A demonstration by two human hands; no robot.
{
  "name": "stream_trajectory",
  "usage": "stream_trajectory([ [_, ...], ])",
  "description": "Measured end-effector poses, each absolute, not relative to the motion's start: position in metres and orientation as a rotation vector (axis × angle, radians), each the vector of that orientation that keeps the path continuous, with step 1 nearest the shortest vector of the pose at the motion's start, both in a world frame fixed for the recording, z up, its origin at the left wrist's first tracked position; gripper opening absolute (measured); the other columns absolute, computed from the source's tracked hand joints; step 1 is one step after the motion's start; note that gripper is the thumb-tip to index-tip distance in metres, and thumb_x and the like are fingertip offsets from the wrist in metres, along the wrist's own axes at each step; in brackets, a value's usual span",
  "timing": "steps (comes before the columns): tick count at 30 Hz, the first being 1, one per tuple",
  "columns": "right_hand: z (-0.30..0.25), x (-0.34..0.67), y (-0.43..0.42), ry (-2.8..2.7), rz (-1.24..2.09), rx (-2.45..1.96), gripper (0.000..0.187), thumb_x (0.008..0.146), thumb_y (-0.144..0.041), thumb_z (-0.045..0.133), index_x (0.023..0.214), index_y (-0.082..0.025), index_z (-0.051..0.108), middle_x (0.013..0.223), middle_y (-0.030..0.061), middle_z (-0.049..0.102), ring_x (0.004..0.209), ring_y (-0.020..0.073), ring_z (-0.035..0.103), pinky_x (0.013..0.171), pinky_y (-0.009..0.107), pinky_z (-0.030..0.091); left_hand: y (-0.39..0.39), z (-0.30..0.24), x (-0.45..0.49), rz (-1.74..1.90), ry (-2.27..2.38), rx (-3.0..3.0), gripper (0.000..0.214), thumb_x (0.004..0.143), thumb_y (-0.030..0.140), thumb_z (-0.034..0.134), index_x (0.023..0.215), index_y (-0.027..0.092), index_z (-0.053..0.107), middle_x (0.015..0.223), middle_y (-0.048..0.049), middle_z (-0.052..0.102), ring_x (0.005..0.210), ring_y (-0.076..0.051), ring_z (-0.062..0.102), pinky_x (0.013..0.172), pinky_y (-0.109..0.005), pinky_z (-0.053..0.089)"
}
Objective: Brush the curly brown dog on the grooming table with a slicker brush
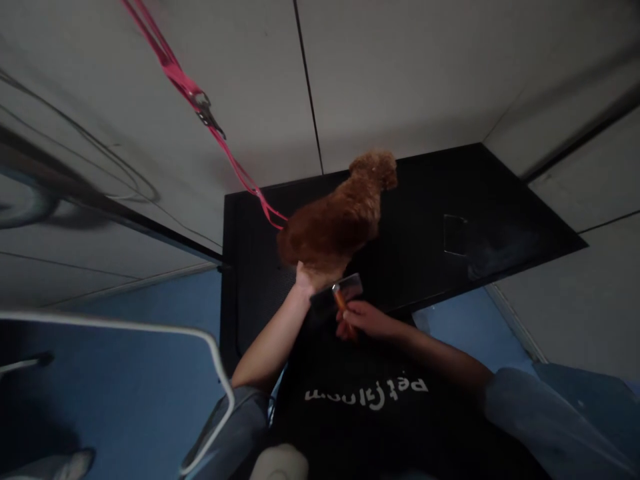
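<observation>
A small brown curly dog (340, 217) stands on a black table (450, 193), its head toward the far side. My left hand (309, 277) reaches under the dog's rear, fingers buried in the fur and hidden. My right hand (363, 319) is closed round the orange handle of a brush (339, 295), whose flat head sits just below the dog's hindquarters. A pink leash (210, 120) runs from the upper left down to the dog.
The table stands against a pale panelled wall (400, 67). Blue floor (125, 387) lies to the left and right of the table. A grey metal bar (150, 328) curves across the lower left. A black apron with white lettering (367, 393) covers my front.
</observation>
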State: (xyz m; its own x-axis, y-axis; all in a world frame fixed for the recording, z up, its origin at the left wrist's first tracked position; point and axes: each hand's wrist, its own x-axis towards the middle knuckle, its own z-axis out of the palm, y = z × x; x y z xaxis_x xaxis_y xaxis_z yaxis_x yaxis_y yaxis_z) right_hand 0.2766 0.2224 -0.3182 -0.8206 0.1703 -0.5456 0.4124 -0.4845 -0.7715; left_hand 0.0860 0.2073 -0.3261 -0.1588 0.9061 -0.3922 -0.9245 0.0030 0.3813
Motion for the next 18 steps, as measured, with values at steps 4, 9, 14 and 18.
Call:
stream_trajectory([
  [4, -0.316, 0.28, 0.219, 1.445, -2.409, 1.042, 0.015, 0.086, -0.029, 0.053, 0.081, -0.015, 0.052, 0.063, -0.0005, 0.065, 0.056, 0.0103, 0.061, 0.055, 0.021, 0.044, 0.207, -0.329, 0.095, 1.57, 0.603, -0.068, 0.042, 0.079, 0.035, 0.044, 0.109, 0.012, 0.061, 0.098, -0.0131, 0.07, 0.098, -0.027, 0.063, 0.088, -0.04, 0.048],
  [9, -0.323, 0.295, 0.216, 1.384, -2.423, 0.862, 0.027, 0.083, -0.041, 0.057, 0.087, -0.015, 0.054, 0.064, -0.0002, 0.065, 0.052, 0.0095, 0.058, 0.05, 0.02, 0.04, 0.206, -0.331, 0.104, 1.51, 0.599, -0.08, 0.039, 0.083, 0.029, 0.042, 0.112, 0.009, 0.059, 0.105, -0.0153, 0.068, 0.101, -0.025, 0.063, 0.092, -0.038, 0.047],
  [14, -0.339, 0.295, 0.219, 1.701, -2.34, 1.083, 0.023, 0.085, -0.04, 0.05, 0.088, -0.017, 0.048, 0.056, -0.0052, 0.057, 0.046, 0.0082, 0.051, 0.047, 0.02, 0.036, 0.205, -0.334, 0.109, 1.571, 0.616, -0.064, 0.041, 0.087, 0.028, 0.043, 0.12, 0.008, 0.056, 0.108, -0.0148, 0.067, 0.103, -0.023, 0.063, 0.091, -0.036, 0.049],
  [18, -0.338, 0.33, 0.203, 1.882, -2.131, 1.201, 0.022, 0.082, -0.032, 0.052, 0.098, -0.02, 0.044, 0.061, -0.0085, 0.051, 0.047, 0.0074, 0.044, 0.047, 0.019, 0.033, 0.202, -0.333, 0.114, 1.44, 0.603, -0.031, 0.045, 0.088, 0.027, 0.042, 0.125, 0.005, 0.052, 0.111, -0.0179, 0.066, 0.107, -0.024, 0.062, 0.089, -0.033, 0.05],
])
